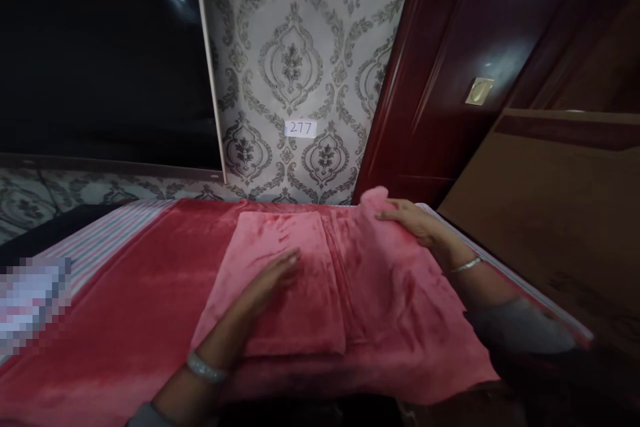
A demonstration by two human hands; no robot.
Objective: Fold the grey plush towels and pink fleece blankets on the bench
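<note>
A fuzzy pink blanket [310, 323] covers most of the surface in front of me. Its middle part is folded into a flat rectangle, and the part to the right of that lies in a single wrinkled spread. My left hand [267, 283] is over the folded rectangle with its fingers stretched out; whether it presses on the fabric I cannot tell. At the far right edge, my right hand [413, 219] grips the blanket, and a bunched corner stands up beyond the fingers.
A striped cloth [123, 233] shows under the blanket at the left. A pixelated white item [30, 307] lies at the left edge. Behind are a large black screen [100, 60] and a patterned wall with a paper label [301, 128]. A large cardboard box [550, 207] stands at the right.
</note>
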